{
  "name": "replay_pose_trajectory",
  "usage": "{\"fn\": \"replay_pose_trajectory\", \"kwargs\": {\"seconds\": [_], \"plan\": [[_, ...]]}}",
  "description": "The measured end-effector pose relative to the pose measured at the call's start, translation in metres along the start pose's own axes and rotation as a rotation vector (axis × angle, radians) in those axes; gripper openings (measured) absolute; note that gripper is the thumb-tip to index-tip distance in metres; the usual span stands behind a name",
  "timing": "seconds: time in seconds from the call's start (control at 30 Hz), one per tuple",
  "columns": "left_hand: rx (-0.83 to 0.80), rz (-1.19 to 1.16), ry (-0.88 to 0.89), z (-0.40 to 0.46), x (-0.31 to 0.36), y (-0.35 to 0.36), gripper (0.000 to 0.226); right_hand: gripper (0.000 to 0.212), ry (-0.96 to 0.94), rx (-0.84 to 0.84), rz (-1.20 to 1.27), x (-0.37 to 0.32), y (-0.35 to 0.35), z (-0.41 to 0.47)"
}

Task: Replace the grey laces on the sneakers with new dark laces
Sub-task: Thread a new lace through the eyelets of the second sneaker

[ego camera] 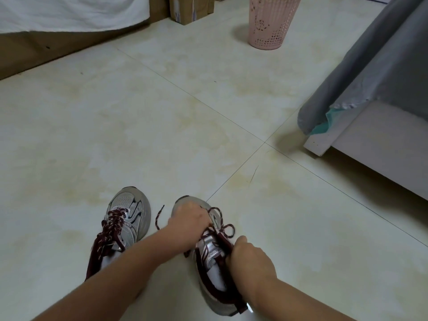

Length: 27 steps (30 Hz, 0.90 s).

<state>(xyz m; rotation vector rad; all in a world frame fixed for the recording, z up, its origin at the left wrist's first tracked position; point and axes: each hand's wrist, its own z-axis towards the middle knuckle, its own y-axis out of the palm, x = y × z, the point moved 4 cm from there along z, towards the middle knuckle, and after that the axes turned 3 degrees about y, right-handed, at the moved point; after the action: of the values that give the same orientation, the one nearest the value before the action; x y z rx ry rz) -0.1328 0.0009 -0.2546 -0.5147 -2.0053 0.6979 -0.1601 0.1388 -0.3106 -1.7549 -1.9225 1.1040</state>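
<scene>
Both hands on the right sneaker [215, 262], left hand [188, 224] gripping its dark lace [222, 224], right hand [249, 258] its collar, tongue label unreadable

Pale cream floor tiles [162, 126] fill the view, mottled with yellowish stains, thin dark grout lines crossing just right of centre. Top left, a white cloth [69, 12] hangs over a brown wooden base [46, 52]. Beside it along the back, cardboard boxes [187, 8] stand on the floor. A pink perforated basket [269, 24] stands upright near them, casting a soft shadow to its left. On the right, a grey cover [361, 70] drapes over a white furniture frame [370, 144], a teal edge peeking out below.
</scene>
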Motion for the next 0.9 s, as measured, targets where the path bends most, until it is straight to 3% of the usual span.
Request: {"fn": "replay_pose_trajectory", "kwargs": {"seconds": [0.13,0.2,0.27,0.33,0.4,0.47,0.57,0.63,0.67,0.73,0.8,0.9], "plan": [[0.049,-0.319,0.042,-0.022,0.024,-0.043,0.020,0.024,0.026,-0.013,-0.019,0.003,0.002,0.002],[0.131,-0.658,0.079,-0.036,0.038,-0.067,0.012,0.023,0.023,-0.032,-0.040,0.004,0.002,0.000],[0.170,-1.002,0.157,-0.047,0.054,-0.090,0.025,0.020,0.014,-0.041,-0.069,0.004,0.003,-0.003],[0.181,-1.091,0.258,-0.055,0.068,-0.109,0.035,0.017,-0.004,-0.046,-0.106,0.003,0.004,-0.005],[0.149,-1.123,0.309,-0.057,0.075,-0.113,0.030,0.015,-0.016,-0.053,-0.142,0.001,0.005,-0.008],[0.122,-1.076,0.291,-0.053,0.076,-0.104,0.021,0.022,-0.013,-0.059,-0.166,0.000,0.006,-0.007],[0.181,-0.613,0.266,-0.042,0.066,-0.090,0.016,0.025,-0.044,-0.027,-0.178,-0.004,-0.006,-0.014],[0.175,-0.428,0.240,-0.038,0.061,-0.081,0.023,0.049,-0.186,0.045,-0.070,-0.012,-0.027,-0.021],[0.169,-0.365,0.243,-0.037,0.059,-0.074,0.025,0.060,-0.266,0.050,0.109,-0.016,-0.039,-0.025],[0.158,-0.252,0.248,-0.035,0.056,-0.060,0.023,0.049,-0.366,-0.049,0.596,-0.029,-0.066,-0.035],[0.153,-0.295,0.223,-0.029,0.047,-0.047,0.019,0.009,-0.383,-0.099,0.885,-0.035,-0.084,-0.036],[0.268,-0.301,0.049,-0.013,0.012,-0.032,0.011,0.025,-0.233,-0.010,0.899,-0.023,-0.090,-0.015]]}}
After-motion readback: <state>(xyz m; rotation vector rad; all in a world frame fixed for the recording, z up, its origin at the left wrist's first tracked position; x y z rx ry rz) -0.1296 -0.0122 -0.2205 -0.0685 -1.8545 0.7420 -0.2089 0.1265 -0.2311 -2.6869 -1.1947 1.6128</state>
